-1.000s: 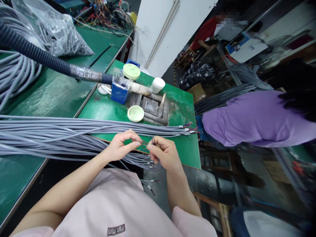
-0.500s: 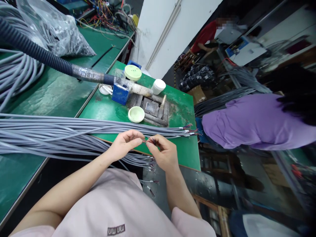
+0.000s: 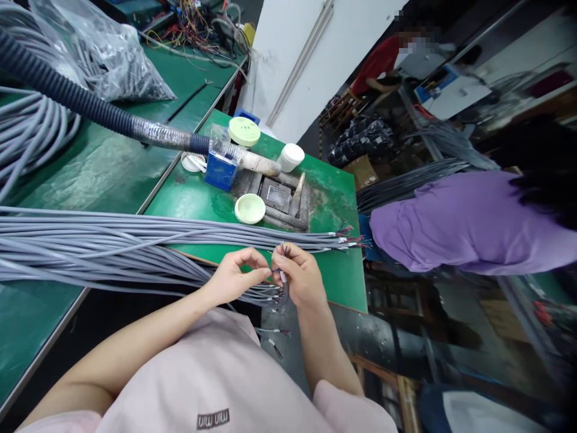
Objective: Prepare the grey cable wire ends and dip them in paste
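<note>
Mid-frame: wire ends (image 3: 283, 249) now point up, pinched in your right hand (image 3: 301, 278); left hand (image 3: 235, 276) pinches them lower, likely easier to separate.

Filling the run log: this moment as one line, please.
left hand: pinching at thin wires | right hand: holding them | nearby: grey cables, pale green dish

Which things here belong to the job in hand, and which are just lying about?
Probably part of the job:
- thin coloured wires, at the fingertips of the left hand and right hand
- grey cables alongside, with similar wire ends

Apparently just lying about:
- clear plastic bag
- tangled wires at the back
- black cable
</note>
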`<state>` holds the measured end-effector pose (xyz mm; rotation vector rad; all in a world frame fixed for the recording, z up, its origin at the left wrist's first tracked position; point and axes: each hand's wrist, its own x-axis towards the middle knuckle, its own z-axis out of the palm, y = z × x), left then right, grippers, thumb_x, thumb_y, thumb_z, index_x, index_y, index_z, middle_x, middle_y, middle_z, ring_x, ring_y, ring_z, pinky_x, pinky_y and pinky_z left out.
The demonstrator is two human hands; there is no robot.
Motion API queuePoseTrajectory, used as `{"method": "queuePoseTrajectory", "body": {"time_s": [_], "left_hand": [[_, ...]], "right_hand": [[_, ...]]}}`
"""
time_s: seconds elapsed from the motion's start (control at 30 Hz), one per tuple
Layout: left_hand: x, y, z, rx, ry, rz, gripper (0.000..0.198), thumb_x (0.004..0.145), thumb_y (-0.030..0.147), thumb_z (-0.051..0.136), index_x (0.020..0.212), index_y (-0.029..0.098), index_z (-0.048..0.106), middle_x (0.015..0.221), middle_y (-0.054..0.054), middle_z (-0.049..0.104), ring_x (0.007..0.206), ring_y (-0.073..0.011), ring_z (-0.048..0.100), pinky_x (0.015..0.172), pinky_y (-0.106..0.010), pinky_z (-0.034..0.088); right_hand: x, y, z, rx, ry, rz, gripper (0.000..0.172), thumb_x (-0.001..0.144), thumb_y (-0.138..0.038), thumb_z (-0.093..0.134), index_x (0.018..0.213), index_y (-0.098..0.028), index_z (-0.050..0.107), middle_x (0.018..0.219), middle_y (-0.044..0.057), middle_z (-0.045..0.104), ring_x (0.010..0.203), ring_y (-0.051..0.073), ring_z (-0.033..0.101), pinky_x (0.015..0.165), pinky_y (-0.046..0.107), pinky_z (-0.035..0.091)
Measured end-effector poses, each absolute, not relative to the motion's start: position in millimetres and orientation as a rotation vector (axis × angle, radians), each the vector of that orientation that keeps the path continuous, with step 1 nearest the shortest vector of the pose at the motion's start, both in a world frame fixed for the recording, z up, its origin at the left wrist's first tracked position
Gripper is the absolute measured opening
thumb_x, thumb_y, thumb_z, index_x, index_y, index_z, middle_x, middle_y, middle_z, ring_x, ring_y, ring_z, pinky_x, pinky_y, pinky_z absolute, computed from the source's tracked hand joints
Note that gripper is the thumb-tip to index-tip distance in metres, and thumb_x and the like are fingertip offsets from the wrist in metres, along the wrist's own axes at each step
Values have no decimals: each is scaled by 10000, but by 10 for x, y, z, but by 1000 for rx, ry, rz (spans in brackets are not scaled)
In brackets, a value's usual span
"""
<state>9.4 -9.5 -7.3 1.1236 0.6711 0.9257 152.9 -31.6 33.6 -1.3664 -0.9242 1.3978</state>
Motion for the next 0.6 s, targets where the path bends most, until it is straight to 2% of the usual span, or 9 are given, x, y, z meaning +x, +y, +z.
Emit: {"method": "queuePoseTrajectory", "body": {"time_s": [0.13,0.23,0.33,0.43,0.6], "left_hand": [[9,22,-6,1386,736,1149,155,762,252,662,881,159,630,797,-31,646,742,-141,584,717,-272,463],[-41,95,31,1673,732,1237,55,796,223,634,821,174,634,763,-28,655,725,-140,578,725,-284,453],[-71,132,38,1853,671,1285,65,820,220,609,770,189,637,719,-24,672,690,-144,569,715,-302,445],[-89,141,35,1904,670,1289,80,816,226,612,754,189,646,695,-27,675,673,-149,560,703,-310,435],[-117,129,48,1790,710,1168,123,820,229,603,720,172,645,666,-23,642,655,-139,535,679,-290,423]], "right_hand": [[1497,-298,357,-1366,-877,1482,231,656,-343,693,653,-179,531,483,-76,456,354,42,387,337,168,296],[1481,-291,352,-1346,-879,1514,229,656,-346,689,658,-181,531,477,-81,447,345,37,366,338,170,298],[1481,-296,318,-1360,-948,1479,217,681,-355,669,666,-184,536,489,-78,443,350,40,359,340,177,294],[1483,-322,293,-1419,-1111,1269,171,706,-327,652,683,-187,556,540,-60,471,398,53,383,374,192,318],[1485,-378,330,-1487,-1519,760,114,797,-240,600,693,-194,596,665,-15,538,609,104,486,563,234,401]]}}
